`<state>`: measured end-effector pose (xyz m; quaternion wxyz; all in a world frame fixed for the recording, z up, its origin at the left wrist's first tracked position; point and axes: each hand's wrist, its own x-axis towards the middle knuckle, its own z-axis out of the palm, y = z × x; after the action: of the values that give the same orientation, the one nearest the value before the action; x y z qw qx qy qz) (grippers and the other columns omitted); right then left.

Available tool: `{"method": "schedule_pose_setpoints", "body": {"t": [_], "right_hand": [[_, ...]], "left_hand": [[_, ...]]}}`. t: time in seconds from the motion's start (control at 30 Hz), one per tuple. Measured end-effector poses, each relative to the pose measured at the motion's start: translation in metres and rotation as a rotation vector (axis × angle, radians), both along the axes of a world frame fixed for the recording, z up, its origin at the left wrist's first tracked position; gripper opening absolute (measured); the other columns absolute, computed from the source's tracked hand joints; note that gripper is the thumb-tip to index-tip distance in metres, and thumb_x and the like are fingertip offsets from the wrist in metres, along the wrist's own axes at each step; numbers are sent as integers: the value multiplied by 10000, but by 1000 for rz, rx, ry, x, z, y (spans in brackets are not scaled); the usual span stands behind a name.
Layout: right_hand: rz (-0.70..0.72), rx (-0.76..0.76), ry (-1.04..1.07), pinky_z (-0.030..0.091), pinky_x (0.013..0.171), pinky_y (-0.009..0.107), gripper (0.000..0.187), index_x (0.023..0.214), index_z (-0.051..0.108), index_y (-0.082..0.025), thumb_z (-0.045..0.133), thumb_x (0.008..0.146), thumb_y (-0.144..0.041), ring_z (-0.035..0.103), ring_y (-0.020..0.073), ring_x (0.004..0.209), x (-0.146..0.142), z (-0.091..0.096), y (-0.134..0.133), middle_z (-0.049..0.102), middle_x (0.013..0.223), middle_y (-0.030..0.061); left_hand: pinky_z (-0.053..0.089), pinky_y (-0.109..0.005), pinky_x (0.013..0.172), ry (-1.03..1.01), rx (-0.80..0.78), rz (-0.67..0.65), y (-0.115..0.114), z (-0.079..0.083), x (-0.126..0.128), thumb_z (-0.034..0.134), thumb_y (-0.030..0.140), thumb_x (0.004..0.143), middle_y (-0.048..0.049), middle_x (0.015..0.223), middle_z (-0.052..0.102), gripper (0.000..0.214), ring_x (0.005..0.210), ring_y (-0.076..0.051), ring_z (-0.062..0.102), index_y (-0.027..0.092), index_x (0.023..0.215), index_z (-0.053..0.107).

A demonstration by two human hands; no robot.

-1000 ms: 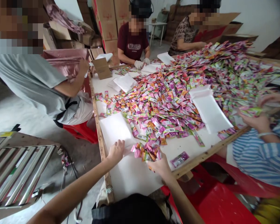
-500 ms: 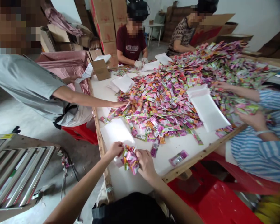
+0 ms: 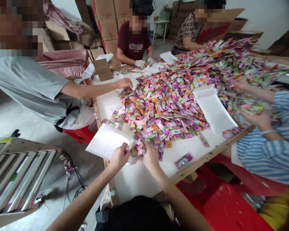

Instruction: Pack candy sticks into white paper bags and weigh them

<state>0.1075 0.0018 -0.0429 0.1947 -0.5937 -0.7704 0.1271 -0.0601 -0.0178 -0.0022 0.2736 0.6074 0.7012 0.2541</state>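
Note:
My left hand [image 3: 119,156] grips the open edge of a white pouch [image 3: 106,141] lying at the near left edge of the white table [image 3: 139,176]. My right hand [image 3: 150,156] is closed on a bunch of colourful sachets [image 3: 138,150] held right at the pouch's mouth. A huge heap of the same sachets [image 3: 173,96] covers the table beyond my hands. One sachet pack [image 3: 184,159] lies alone to the right of my right hand.
Several other people work round the table: a grey-shirted person [image 3: 33,86] on the left reaching in, a striped sleeve [image 3: 267,150] on the right, two more opposite. Another white pouch [image 3: 214,109] lies mid-table. A roller conveyor [image 3: 16,176] stands at my left; cartons are stacked behind.
My right hand brought the bunch of sachets leftward to the pouch, and my left hand took hold of the pouch's edge and lifted it. The grey-shirted person's arm reached further across the table.

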Motion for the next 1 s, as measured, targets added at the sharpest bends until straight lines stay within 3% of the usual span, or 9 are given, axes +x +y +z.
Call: {"method": "schedule_pose_setpoints", "body": {"t": [0.13,0.27,0.4,0.57,0.7,0.83,1.0], "right_hand": [[211,139,-75,360,794,370,345,1161,534,-136,491,819,-114,547,242,866,-8,-6,-14,641,972,113],[381,293,-96,324,897,410,279,1152,538,-149,463,884,-137,520,245,960,-9,-18,-32,622,1106,124],[429,232,-137,310,910,396,274,1173,522,-181,423,919,-145,518,233,993,-10,-12,-30,624,1132,94],[271,-36,-153,334,806,357,247,1139,500,-198,400,918,-148,563,218,923,-18,15,-16,643,1037,76],[187,-173,-219,348,756,357,218,1078,500,-201,504,860,-190,591,247,903,-28,29,-5,639,983,84],[142,-257,-288,376,752,367,446,1102,482,-167,696,715,-218,603,286,920,-40,37,0,627,1002,130],[41,-286,-282,404,754,402,268,1046,527,-120,591,790,-167,624,307,884,-60,42,-2,636,956,198]], "left_hand": [[288,-212,510,-34,-47,77,8,-5,2,450,203,778,76,529,426,53,500,-101,446,216,742,413],[274,-222,514,53,-71,39,23,-6,4,464,220,773,71,521,400,123,504,-109,433,223,676,389],[279,-239,543,142,-84,-44,30,8,8,473,173,748,57,531,454,55,543,-136,490,224,753,454],[353,-269,602,502,-121,-224,24,35,5,438,161,774,-48,709,644,167,703,-209,625,201,912,523],[395,-284,613,694,-167,-237,9,46,-5,447,156,782,-104,852,678,196,774,-247,657,181,954,536],[420,-295,623,739,-186,-211,-4,51,-13,436,147,787,-122,899,667,214,768,-254,656,154,977,535],[432,-279,667,633,-158,-224,5,64,13,429,104,791,-101,856,656,215,789,-229,647,159,970,534]]}}
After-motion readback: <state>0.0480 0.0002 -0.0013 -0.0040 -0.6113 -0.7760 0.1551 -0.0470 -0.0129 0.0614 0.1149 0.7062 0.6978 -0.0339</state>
